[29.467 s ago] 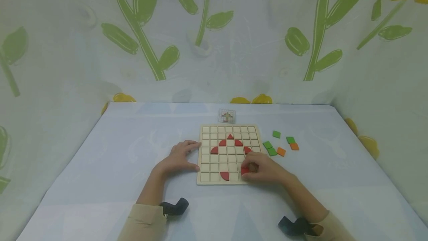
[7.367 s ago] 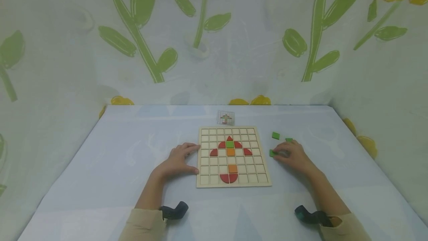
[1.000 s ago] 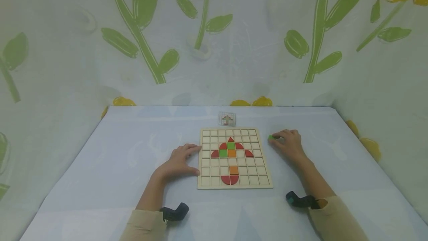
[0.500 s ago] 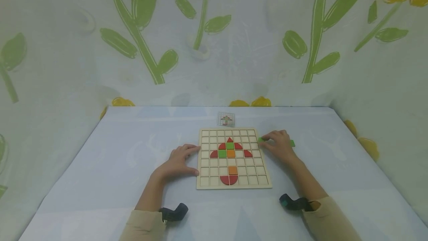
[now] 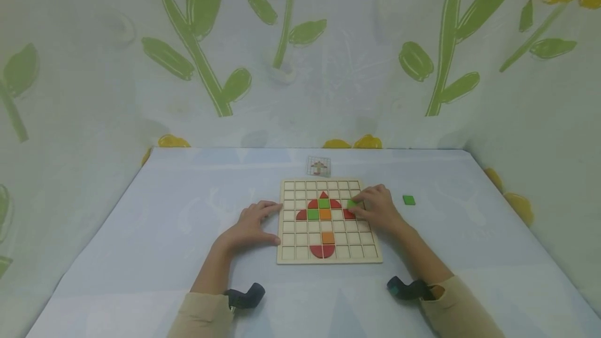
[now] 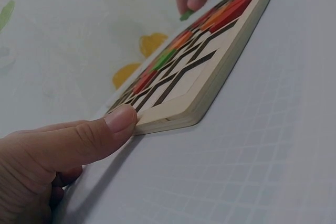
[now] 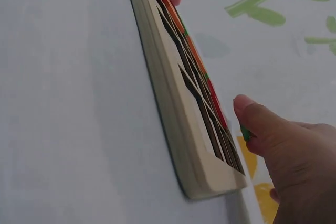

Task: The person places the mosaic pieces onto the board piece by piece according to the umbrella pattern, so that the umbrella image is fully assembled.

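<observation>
A wooden grid board (image 5: 300,253) lies on the table, set with flat coloured tiles. A red triangle (image 5: 323,195) is at the top, with a green square (image 5: 324,203) and an orange square (image 5: 325,214) in line below it. Another orange square (image 5: 327,238) sits above two red quarter-round tiles (image 5: 322,251). My left hand (image 5: 249,226) touches the board's left edge with thumb and fingertip, the fingers spread. Over the board's right part my right hand (image 5: 379,208) pinches a green square tile (image 5: 351,203) between thumb and fingers, mostly covered in the right wrist view.
One loose green square (image 5: 409,200) lies on the table right of the board. Behind the board is a small pattern card (image 5: 319,166). Flower-printed walls enclose the table's back and sides.
Over the last second my right hand has carried the green square leftward from the table onto the board area. The loose green square behind it has come into view. My left hand has stayed put.
</observation>
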`<state>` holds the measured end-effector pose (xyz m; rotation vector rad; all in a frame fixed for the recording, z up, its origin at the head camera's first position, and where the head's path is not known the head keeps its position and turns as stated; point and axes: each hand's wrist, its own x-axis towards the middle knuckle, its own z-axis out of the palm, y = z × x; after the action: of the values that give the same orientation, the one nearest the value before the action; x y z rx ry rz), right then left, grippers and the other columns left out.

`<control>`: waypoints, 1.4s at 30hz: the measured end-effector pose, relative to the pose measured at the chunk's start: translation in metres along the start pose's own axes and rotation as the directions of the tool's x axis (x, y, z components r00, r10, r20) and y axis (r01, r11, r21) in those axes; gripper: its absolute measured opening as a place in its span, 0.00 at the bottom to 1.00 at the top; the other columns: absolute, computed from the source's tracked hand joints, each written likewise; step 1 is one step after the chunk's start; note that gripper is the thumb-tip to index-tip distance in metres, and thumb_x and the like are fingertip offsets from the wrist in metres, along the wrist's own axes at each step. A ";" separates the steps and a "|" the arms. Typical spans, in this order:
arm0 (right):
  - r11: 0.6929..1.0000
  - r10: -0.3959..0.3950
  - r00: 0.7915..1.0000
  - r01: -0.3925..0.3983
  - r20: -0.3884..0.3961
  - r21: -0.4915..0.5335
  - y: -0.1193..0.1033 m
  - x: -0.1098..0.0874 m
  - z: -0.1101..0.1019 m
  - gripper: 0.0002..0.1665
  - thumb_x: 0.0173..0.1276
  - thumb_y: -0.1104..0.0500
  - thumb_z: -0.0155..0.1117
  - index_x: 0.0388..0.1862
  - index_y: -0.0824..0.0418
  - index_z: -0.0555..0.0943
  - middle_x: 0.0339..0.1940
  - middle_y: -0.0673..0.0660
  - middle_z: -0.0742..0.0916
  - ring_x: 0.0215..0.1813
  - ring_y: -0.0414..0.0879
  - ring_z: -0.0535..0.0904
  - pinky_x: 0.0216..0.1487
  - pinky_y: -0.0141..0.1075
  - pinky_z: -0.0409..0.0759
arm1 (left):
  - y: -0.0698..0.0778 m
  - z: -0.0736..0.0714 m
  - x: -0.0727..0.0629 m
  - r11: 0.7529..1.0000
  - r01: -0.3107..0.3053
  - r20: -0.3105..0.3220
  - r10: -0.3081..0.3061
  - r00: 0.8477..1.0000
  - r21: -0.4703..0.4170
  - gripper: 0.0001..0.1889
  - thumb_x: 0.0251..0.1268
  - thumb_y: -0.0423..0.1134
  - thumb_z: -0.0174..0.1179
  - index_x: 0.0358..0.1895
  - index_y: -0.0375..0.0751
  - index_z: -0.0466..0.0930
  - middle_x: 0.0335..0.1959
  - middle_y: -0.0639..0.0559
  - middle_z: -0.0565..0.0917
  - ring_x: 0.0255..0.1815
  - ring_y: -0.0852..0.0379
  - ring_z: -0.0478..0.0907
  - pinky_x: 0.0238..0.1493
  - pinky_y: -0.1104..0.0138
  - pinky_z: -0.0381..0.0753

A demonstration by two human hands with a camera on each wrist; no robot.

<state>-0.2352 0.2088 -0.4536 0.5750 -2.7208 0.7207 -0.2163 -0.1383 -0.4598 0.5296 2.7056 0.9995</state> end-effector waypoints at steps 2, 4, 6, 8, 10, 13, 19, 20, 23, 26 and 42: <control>0.999 -0.035 0.999 0.035 0.010 0.003 -0.003 0.000 0.001 0.13 0.52 0.53 0.74 0.35 0.57 0.86 0.39 0.54 0.86 0.45 0.50 0.68 0.48 0.46 0.63 | 0.000 0.000 0.000 1.000 0.007 0.000 -0.007 1.000 -0.002 0.45 0.39 0.52 0.74 0.68 0.52 0.67 0.66 0.51 0.68 0.67 0.47 0.59 0.64 0.46 0.59; 0.998 -0.060 0.998 0.060 0.019 0.006 -0.006 0.000 0.002 0.14 0.51 0.52 0.75 0.34 0.57 0.86 0.38 0.54 0.86 0.44 0.49 0.69 0.47 0.45 0.63 | 0.001 0.000 0.000 1.000 0.012 0.000 -0.012 1.000 -0.001 0.45 0.39 0.53 0.74 0.68 0.52 0.67 0.66 0.51 0.68 0.68 0.47 0.59 0.64 0.46 0.59; 0.997 -0.075 0.997 0.075 0.025 0.010 -0.009 0.000 0.004 0.14 0.50 0.52 0.76 0.34 0.57 0.86 0.37 0.53 0.86 0.44 0.48 0.69 0.47 0.44 0.64 | 0.001 0.000 0.000 1.000 0.015 0.000 -0.015 1.000 0.001 0.45 0.39 0.53 0.74 0.68 0.52 0.67 0.67 0.52 0.67 0.68 0.47 0.58 0.64 0.46 0.60; 0.996 -0.092 0.995 0.091 0.033 0.021 -0.011 0.000 0.004 0.14 0.50 0.52 0.76 0.35 0.57 0.87 0.37 0.52 0.86 0.44 0.48 0.69 0.47 0.44 0.65 | 0.001 0.000 0.000 1.000 0.015 -0.001 -0.015 1.000 0.002 0.46 0.39 0.53 0.74 0.68 0.53 0.67 0.67 0.52 0.67 0.68 0.47 0.59 0.64 0.46 0.60; 0.993 -0.114 0.993 0.113 0.039 0.025 -0.013 -0.001 0.005 0.14 0.51 0.53 0.75 0.36 0.57 0.87 0.36 0.52 0.86 0.44 0.48 0.70 0.47 0.44 0.65 | 0.000 0.000 0.000 1.000 0.014 -0.003 -0.014 1.000 0.002 0.46 0.39 0.53 0.75 0.68 0.53 0.67 0.67 0.51 0.67 0.68 0.47 0.59 0.64 0.46 0.60; 0.985 -0.169 0.985 0.168 0.036 0.032 -0.014 -0.002 0.006 0.13 0.51 0.55 0.75 0.36 0.57 0.87 0.36 0.52 0.86 0.43 0.47 0.70 0.46 0.44 0.66 | 0.001 0.000 0.000 1.000 0.012 -0.007 -0.012 1.000 0.000 0.46 0.38 0.53 0.75 0.68 0.53 0.68 0.67 0.51 0.68 0.68 0.46 0.59 0.64 0.46 0.60; 0.962 -0.273 0.962 0.274 -0.017 0.013 -0.016 -0.001 0.010 0.11 0.50 0.57 0.76 0.34 0.57 0.87 0.34 0.51 0.87 0.40 0.46 0.72 0.43 0.41 0.66 | 0.001 0.000 0.000 1.000 0.016 -0.008 -0.016 1.000 -0.005 0.45 0.38 0.53 0.75 0.68 0.53 0.68 0.66 0.51 0.68 0.68 0.46 0.59 0.64 0.46 0.59; 0.960 -0.279 0.960 0.279 -0.021 0.011 -0.017 -0.001 0.010 0.10 0.50 0.57 0.76 0.33 0.57 0.87 0.34 0.51 0.87 0.40 0.46 0.72 0.42 0.41 0.65 | 0.001 0.000 0.000 1.000 0.017 -0.008 -0.017 1.000 -0.006 0.45 0.38 0.53 0.75 0.68 0.53 0.68 0.66 0.51 0.68 0.68 0.46 0.59 0.64 0.46 0.60; 0.968 -0.250 0.968 0.250 -0.001 0.013 -0.020 0.000 0.012 0.09 0.52 0.57 0.75 0.33 0.56 0.87 0.34 0.51 0.87 0.41 0.45 0.71 0.43 0.41 0.65 | 0.001 0.001 0.000 1.000 0.022 -0.009 -0.022 1.000 -0.006 0.45 0.38 0.53 0.75 0.67 0.53 0.68 0.66 0.52 0.68 0.68 0.47 0.59 0.64 0.46 0.60; 0.982 -0.190 0.981 0.189 0.038 0.008 -0.023 -0.001 0.013 0.09 0.54 0.55 0.74 0.34 0.55 0.88 0.36 0.50 0.86 0.42 0.45 0.70 0.45 0.41 0.66 | 0.001 0.001 0.000 1.000 0.024 -0.009 -0.024 1.000 0.001 0.45 0.38 0.53 0.75 0.67 0.54 0.68 0.66 0.52 0.68 0.68 0.47 0.59 0.64 0.46 0.60; 0.980 -0.200 0.979 0.199 -0.047 -0.018 -0.017 -0.002 0.008 0.12 0.49 0.54 0.77 0.33 0.56 0.88 0.35 0.51 0.86 0.42 0.48 0.72 0.44 0.42 0.67 | 0.001 0.001 0.000 1.000 0.019 -0.009 -0.019 1.000 0.010 0.45 0.38 0.52 0.75 0.67 0.54 0.68 0.66 0.52 0.68 0.68 0.47 0.59 0.64 0.46 0.59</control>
<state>-0.2270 0.1916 -0.4536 0.8026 -2.5740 0.6559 -0.2158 -0.1365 -0.4601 0.5013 2.7199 0.9864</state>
